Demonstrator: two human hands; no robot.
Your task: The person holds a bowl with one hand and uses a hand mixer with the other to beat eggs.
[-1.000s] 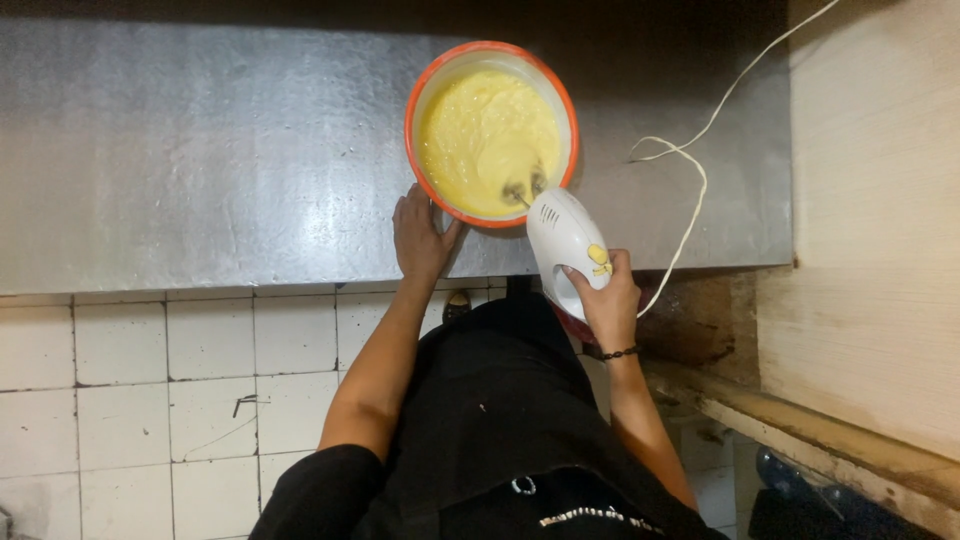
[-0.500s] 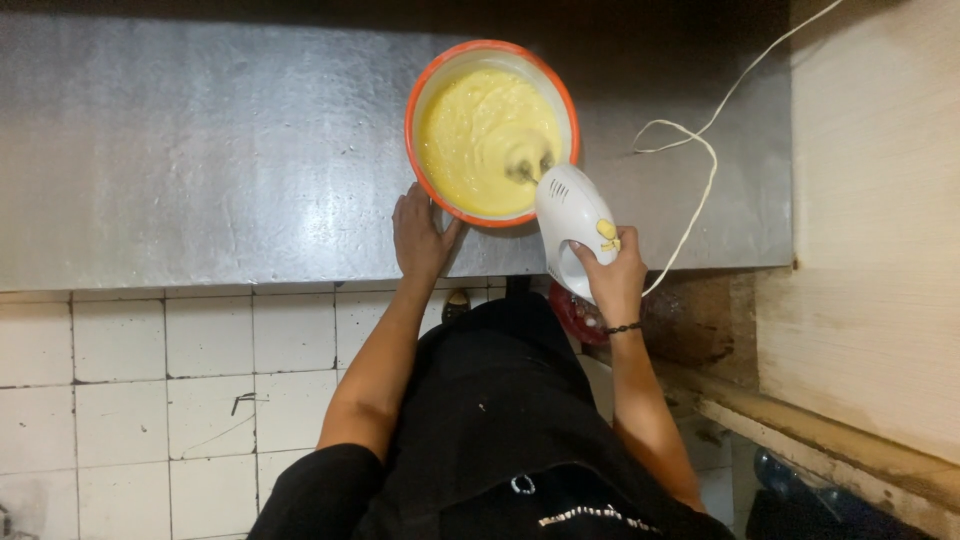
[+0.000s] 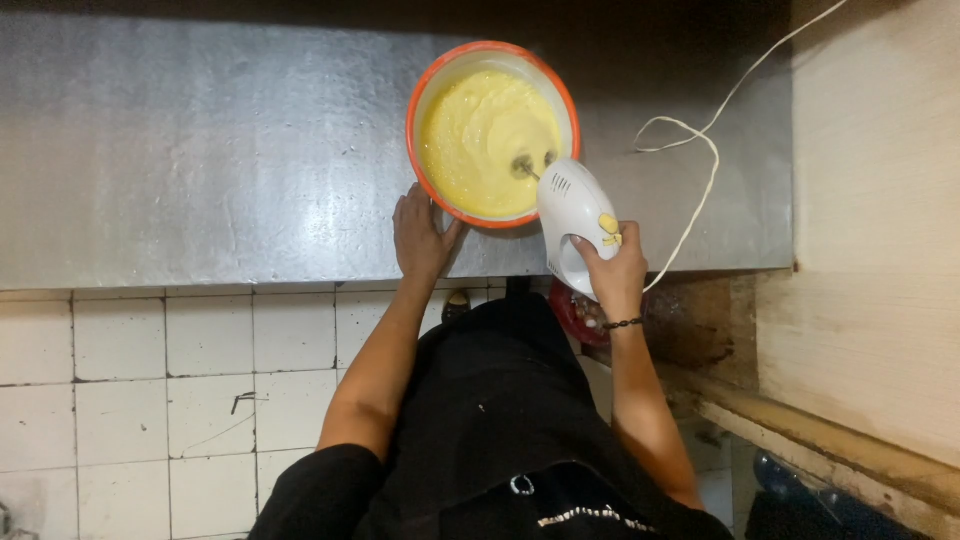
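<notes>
Right hand [image 3: 612, 268] is wrapped around the handle of the white hand mixer [image 3: 577, 222], fingers curled shut on the grip, wrist bent upward with a dark bracelet [image 3: 624, 323] around it, forearm running straight back to the body. Ahead of those fingers the mixer tilts forward and left, and its beaters [image 3: 532, 165] dip into the yellow batter [image 3: 487, 140] near the right side of the bowl. Left hand [image 3: 420, 235] lies flat and spread on the counter [image 3: 200, 160], fingers open, fingertips touching the near rim of the orange bowl [image 3: 490, 135], thumb pointing toward the mixer; it grips nothing.

Just past both sets of fingers sits the bowl itself, on the steel counter close to its front edge. To the right of the right-hand fingers the white cord [image 3: 700, 160] loops over the counter and trails off toward the far right corner, beside a pale wall [image 3: 880, 200]. Nothing stands between the fingers and the bowl. Below the counter edge, white tiles [image 3: 150, 380] to the left.

Against half a second ago: the mixer has swung up and left, its body now over the bowl's rim, and the right hand has moved with it. The left hand has stayed put at the rim.
</notes>
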